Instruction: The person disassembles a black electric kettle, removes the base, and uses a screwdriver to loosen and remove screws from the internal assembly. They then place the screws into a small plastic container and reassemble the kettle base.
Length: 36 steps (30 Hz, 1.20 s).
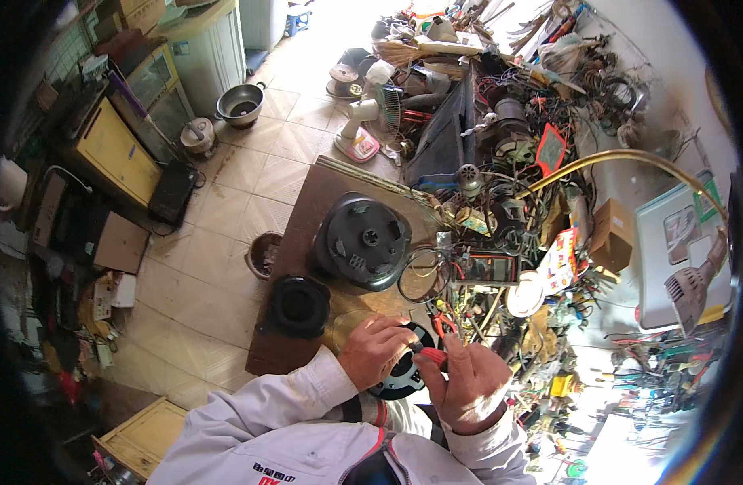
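My right hand (472, 386) is closed around a red-and-black handled tool (433, 354), probably a screwdriver. The fingers of my left hand (375, 349) are pinched together at the tool's dark front end; what they grip there is too small to make out. Under both hands, at the table's near edge, lies a round black part with a pale ring (397, 385), partly covered by them. Beyond my left hand a large black appliance housing (362, 242) rests on the brown table (307, 212), its vented round face up. A smaller black squarish part (299, 305) sits beside it.
Red-handled pliers (441, 323) and a multimeter (486, 268) lie right of the housing. Tangled wires and tools crowd the right side under a gold gooseneck lamp (630, 153). A small bin (264, 254) stands left of the table. Beyond are a fan (381, 113) and metal pot (240, 105).
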Each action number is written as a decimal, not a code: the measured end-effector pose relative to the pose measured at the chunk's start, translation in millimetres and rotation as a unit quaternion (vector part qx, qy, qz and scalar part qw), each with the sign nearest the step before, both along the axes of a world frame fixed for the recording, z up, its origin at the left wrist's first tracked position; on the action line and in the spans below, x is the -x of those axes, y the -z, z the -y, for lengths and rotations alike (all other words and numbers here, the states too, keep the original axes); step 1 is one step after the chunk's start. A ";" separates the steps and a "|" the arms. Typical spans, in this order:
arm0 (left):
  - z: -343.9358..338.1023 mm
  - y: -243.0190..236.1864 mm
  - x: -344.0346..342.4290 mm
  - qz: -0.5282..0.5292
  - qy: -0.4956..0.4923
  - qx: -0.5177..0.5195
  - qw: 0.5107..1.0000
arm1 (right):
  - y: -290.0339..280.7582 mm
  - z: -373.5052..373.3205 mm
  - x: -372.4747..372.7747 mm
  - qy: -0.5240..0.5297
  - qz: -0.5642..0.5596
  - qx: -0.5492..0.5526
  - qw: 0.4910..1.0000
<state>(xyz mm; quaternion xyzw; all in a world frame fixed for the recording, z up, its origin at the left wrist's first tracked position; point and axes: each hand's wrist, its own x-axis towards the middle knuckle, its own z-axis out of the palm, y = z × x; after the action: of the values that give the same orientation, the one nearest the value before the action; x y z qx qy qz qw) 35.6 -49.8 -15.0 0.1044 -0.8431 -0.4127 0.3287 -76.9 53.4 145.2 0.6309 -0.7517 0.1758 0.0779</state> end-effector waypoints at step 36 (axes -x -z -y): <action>3.1 -2.5 1.3 0.045 0.029 -0.007 0.999 | 17.1 8.2 38.1 -0.151 0.075 -0.043 0.985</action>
<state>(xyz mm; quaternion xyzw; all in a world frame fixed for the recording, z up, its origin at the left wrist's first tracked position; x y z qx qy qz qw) 34.3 -52.9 -12.5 0.1002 -0.8569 -0.4229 0.2773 -115.0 45.2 128.1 0.7250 -0.6582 0.2001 -0.0339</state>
